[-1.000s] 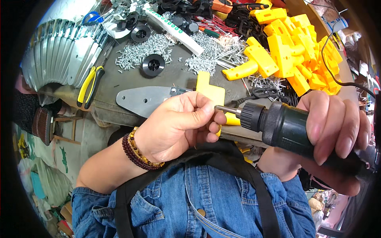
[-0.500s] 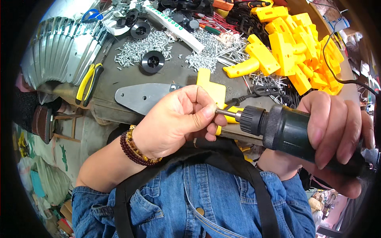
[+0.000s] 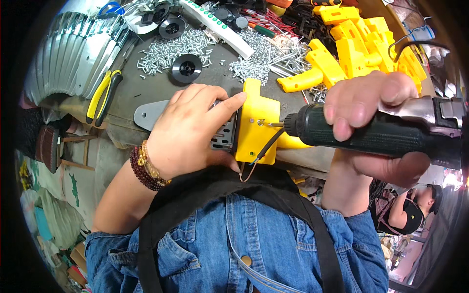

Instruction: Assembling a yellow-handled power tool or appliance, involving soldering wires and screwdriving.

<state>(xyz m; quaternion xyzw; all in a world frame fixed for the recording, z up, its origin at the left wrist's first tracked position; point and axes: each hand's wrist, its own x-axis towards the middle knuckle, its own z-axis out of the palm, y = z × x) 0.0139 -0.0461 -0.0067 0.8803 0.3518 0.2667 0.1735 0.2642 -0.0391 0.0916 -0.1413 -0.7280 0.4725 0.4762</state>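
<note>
My left hand [image 3: 188,129] is wrapped over a yellow plastic housing [image 3: 261,141] and the slotted metal bracket [image 3: 223,137] joined to it. From beneath that hand a grey rounded metal plate [image 3: 145,115] sticks out to the left. My right hand [image 3: 366,105] grips a dark power screwdriver [image 3: 308,126], held level. Its bit meets the housing's face at a screw hole [image 3: 261,122], though the screw itself is hard to make out. A black cable [image 3: 268,146] with thin wire ends crosses the housing's lower part.
Behind lie piles of screws [image 3: 171,51], a black spool [image 3: 186,68] and a white strip [image 3: 220,27]. Yellow-handled pliers [image 3: 103,97] and a row of metal plates [image 3: 73,53] lie left. More yellow housings [image 3: 351,46] fill the right. Another person [image 3: 408,212] is at far right.
My left hand has left the screwdriver's bit and moved left onto the housing and bracket. The screwdriver has risen and its bit now touches the housing's face.
</note>
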